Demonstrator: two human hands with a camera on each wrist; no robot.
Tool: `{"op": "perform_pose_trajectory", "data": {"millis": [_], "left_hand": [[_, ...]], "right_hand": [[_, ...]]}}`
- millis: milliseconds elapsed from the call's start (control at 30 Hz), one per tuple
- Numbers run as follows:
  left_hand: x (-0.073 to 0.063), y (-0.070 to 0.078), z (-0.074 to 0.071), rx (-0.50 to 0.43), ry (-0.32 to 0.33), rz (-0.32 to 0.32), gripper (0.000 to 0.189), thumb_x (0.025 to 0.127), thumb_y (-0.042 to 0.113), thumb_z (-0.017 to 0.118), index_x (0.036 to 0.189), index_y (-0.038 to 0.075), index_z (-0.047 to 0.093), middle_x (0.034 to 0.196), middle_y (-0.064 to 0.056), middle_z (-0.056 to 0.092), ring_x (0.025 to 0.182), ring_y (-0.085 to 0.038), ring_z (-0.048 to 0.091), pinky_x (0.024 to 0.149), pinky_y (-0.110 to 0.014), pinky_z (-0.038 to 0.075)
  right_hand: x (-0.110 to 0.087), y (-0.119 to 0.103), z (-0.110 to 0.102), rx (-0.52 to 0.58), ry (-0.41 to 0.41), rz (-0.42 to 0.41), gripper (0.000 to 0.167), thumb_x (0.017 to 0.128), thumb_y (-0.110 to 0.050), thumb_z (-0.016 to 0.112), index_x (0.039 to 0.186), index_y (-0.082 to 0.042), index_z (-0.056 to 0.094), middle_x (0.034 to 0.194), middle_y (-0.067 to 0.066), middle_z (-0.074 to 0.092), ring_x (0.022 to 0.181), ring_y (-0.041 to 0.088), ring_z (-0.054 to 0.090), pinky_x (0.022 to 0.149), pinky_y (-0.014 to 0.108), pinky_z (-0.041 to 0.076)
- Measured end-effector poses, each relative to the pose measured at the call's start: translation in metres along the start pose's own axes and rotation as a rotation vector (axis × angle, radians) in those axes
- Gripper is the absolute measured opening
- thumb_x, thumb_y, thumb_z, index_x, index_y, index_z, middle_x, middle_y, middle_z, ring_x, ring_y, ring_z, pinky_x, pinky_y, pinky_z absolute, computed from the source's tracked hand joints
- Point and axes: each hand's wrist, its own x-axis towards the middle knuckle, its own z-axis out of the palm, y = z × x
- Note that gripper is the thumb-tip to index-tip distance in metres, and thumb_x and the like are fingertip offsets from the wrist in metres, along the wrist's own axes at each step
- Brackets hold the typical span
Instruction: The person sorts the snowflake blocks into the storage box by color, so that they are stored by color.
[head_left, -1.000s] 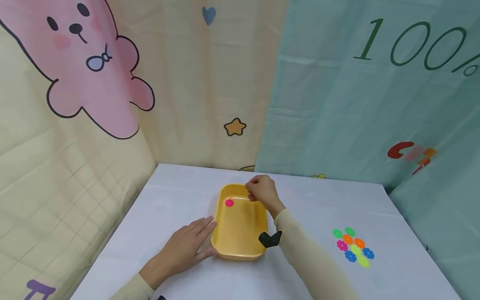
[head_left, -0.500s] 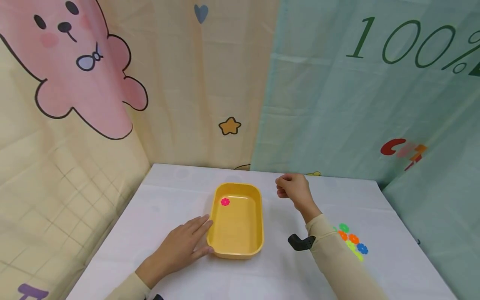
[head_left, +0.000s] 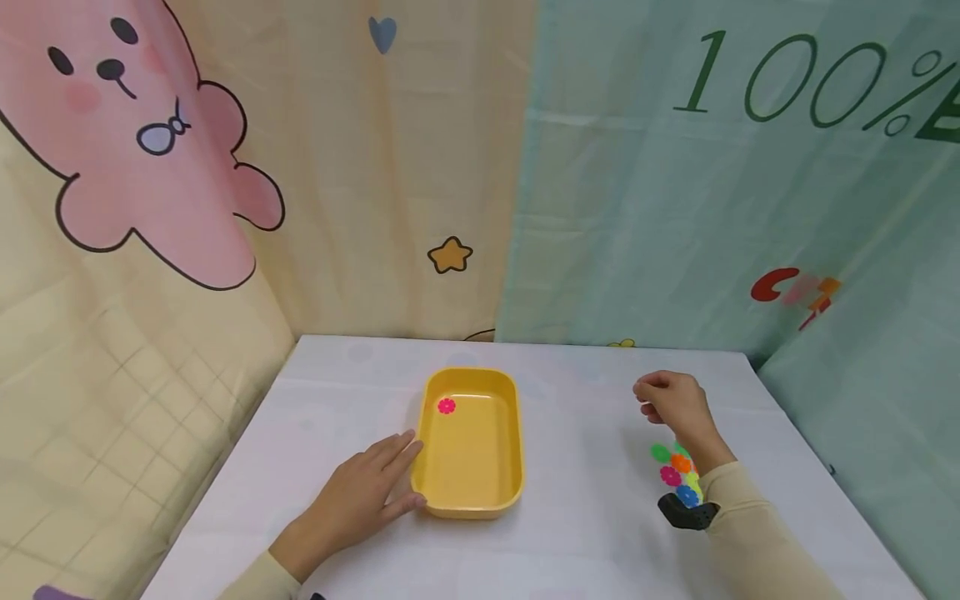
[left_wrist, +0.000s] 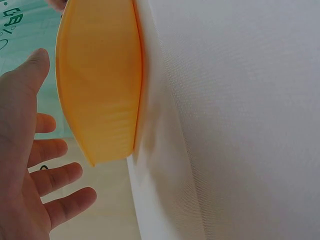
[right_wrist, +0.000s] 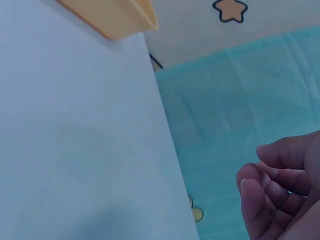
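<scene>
In the head view a yellow tray [head_left: 468, 454] stands on the white table, a pink flower-shaped piece [head_left: 447, 406] lying inside near its far left corner. My left hand [head_left: 356, 500] is at the tray's left side, fingers straight and fingertips right at the rim; the left wrist view shows these fingers spread beside the tray wall [left_wrist: 102, 80]. Over the right part of the table is my right hand [head_left: 678, 408], just beyond a cluster of colourful flower-shaped pieces [head_left: 671, 476]. Its fingers are loosely curled with nothing visible between them. The right forearm and sleeve hide part of the cluster.
Printed curtains [head_left: 630, 183] hang behind and beside the white table [head_left: 570, 533]. A black wrist mount [head_left: 686, 512] on the right sleeve sticks out close over the cluster. The table's far edge runs just behind the tray and the right hand.
My right hand has moved from over the tray's far right corner rightward to the cluster. The left hand has stayed at the tray. The head view has shifted slightly.
</scene>
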Motion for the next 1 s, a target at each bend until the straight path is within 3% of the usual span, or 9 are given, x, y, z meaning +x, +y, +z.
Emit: {"op": "perform_pose_trajectory", "data": {"millis": [233,433,600,800,1000], "left_hand": [[0.001,0.001,0.003,-0.025,-0.025,-0.016,0.080,0.093,0.068,0.057,0.151,0.013,0.051,0.154,-0.006,0.051,0.135,-0.028,0.054,0.094,-0.050,0.056],[0.001,0.000,0.005,0.000,0.009,-0.005,0.078,0.093,0.066,0.060,0.149,0.013,0.052,0.152,-0.006,0.053,0.133,-0.027,0.056,0.092,-0.048,0.057],[0.002,-0.001,0.005,0.006,0.027,0.002,0.077,0.092,0.064,0.063,0.148,0.013,0.053,0.152,-0.005,0.053,0.132,-0.026,0.056,0.091,-0.047,0.057],[0.003,-0.003,0.006,0.013,0.050,0.019,0.076,0.091,0.062,0.065,0.147,0.012,0.055,0.152,-0.005,0.054,0.132,-0.025,0.057,0.090,-0.046,0.058],[0.002,-0.005,0.009,0.023,0.095,0.041,0.077,0.088,0.060,0.071,0.146,0.010,0.056,0.149,-0.006,0.056,0.129,-0.026,0.059,0.088,-0.045,0.059]], "right_hand": [[-0.016,0.059,-0.028,-0.245,-0.050,0.048,0.041,0.102,-0.028,0.062,0.125,0.006,0.061,0.119,0.026,0.064,0.102,0.039,0.060,0.084,0.045,0.060],[-0.025,0.087,-0.024,-0.434,-0.079,-0.029,0.029,0.095,-0.018,0.069,0.109,0.007,0.068,0.100,0.019,0.069,0.088,0.030,0.063,0.078,0.050,0.057],[-0.032,0.096,-0.014,-0.493,-0.088,-0.064,0.020,0.091,-0.017,0.071,0.099,0.002,0.070,0.089,0.008,0.069,0.080,0.023,0.062,0.071,0.045,0.054],[-0.036,0.094,-0.009,-0.572,-0.099,-0.018,0.023,0.090,-0.021,0.073,0.101,-0.001,0.069,0.090,0.009,0.068,0.080,0.024,0.061,0.066,0.042,0.051],[-0.038,0.093,0.002,-0.609,-0.090,-0.053,0.017,0.088,-0.015,0.074,0.097,-0.001,0.069,0.084,0.006,0.066,0.078,0.023,0.058,0.066,0.043,0.052]]}}
